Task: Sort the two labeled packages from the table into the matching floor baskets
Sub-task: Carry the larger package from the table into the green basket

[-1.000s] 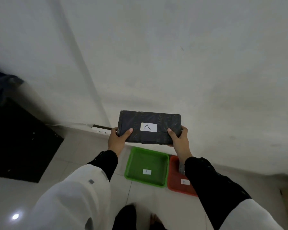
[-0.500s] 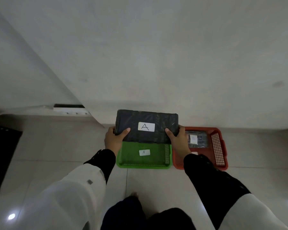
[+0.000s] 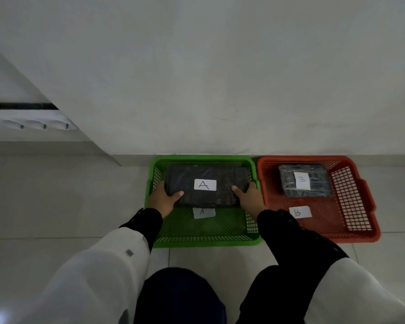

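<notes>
A black wrapped package with a white "A" label is inside the far half of the green basket, which carries its own "A" tag on the floor of the basket. My left hand grips the package's left end and my right hand grips its right end. Whether the package rests on the basket bottom I cannot tell. Beside it on the right, the red basket with a "B" tag holds a smaller dark package labelled "B".
Both baskets stand on pale floor tiles against a white wall. A white ledge with a dark slot sits at the left. My knees fill the bottom middle of the view.
I have crouched closer to the floor. Both hands have lowered the "A" package from above the green basket down into it.
</notes>
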